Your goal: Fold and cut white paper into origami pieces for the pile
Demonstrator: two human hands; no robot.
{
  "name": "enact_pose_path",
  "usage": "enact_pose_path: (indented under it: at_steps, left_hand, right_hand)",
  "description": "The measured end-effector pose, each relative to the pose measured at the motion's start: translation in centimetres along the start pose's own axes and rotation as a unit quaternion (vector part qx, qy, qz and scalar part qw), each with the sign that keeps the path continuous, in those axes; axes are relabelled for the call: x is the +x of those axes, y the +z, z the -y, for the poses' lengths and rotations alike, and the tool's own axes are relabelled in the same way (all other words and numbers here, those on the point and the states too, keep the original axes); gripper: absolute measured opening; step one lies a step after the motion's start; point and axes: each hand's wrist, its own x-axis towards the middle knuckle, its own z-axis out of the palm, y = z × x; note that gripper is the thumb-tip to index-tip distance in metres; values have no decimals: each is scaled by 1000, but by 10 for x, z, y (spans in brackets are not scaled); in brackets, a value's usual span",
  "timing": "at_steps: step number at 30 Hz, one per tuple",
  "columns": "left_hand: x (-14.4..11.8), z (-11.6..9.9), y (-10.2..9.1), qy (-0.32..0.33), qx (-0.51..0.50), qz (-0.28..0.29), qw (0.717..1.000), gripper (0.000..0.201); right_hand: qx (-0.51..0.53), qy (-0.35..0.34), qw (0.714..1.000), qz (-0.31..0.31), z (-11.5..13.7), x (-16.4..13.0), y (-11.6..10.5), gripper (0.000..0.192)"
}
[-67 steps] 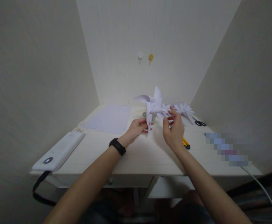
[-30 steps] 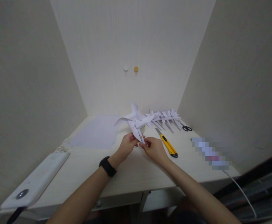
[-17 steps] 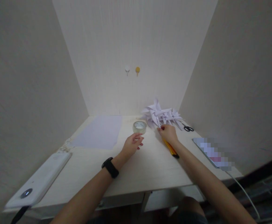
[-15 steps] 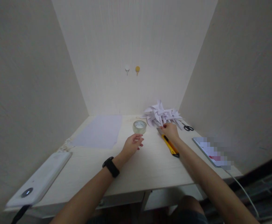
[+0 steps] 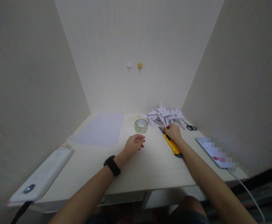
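Nearest to me, at the left front of the pale table (image 5: 145, 174), I see a long white box (image 5: 44, 172) with a round shiny spot and a black strap (image 5: 21, 211) hanging off its end. Over on the right lies a flat gadget (image 5: 216, 154) with a blocky, blurred screen, and a white cord (image 5: 246, 193) runs from its near end. My left hand (image 5: 133, 145) is near the middle, with a black watch (image 5: 112, 165) on the wrist. Its fingers are loose, a little bent and apart. To the right of it lies a yellow cutter (image 5: 172, 143), blade toward the back. My right hand (image 5: 173, 132) is just beside the cutter, with its fingertips at the low end of the front paper pinwheel (image 5: 162, 115). From so far off, I can't tell if they pinch it. Past my left hand sits a clear tape roll (image 5: 141, 126), and white paper (image 5: 100, 129) lies to its left. Black scissors (image 5: 191, 128) lie right of the pinwheel. That pinwheel leans in with a heap of other pinwheels (image 5: 176, 115) near the back wall (image 5: 138, 34). On that wall are a white hook (image 5: 129, 64) and a yellow hook (image 5: 140, 66).
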Motion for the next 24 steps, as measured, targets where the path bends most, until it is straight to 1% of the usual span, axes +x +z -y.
enact_pose_path:
  at_steps: [10, 19, 21, 22, 24]
  left_hand:
    - [-2, -4, 0, -9, 29, -3, 1000, 12]
    - [-4, 3, 2, 21, 113, 6, 993, 18]
    - [-5, 2, 0, 54, 166, -2, 985, 19]
    - [-6, 0, -3, 79, 208, -5, 975, 20]
    - [-10, -4, -15, 128, 313, -10, 941, 21]
  right_hand:
    - [6, -10, 1000, -10, -4, 1, 3, 35]
    - [18, -16, 999, -36, -3, -16, -14, 39]
    - [15, -21, 999, -46, 0, -19, -19, 41]
    - [11, -26, 998, -51, 1, -21, -21, 41]
    - [1, -36, 998, -57, 4, -24, -24, 42]
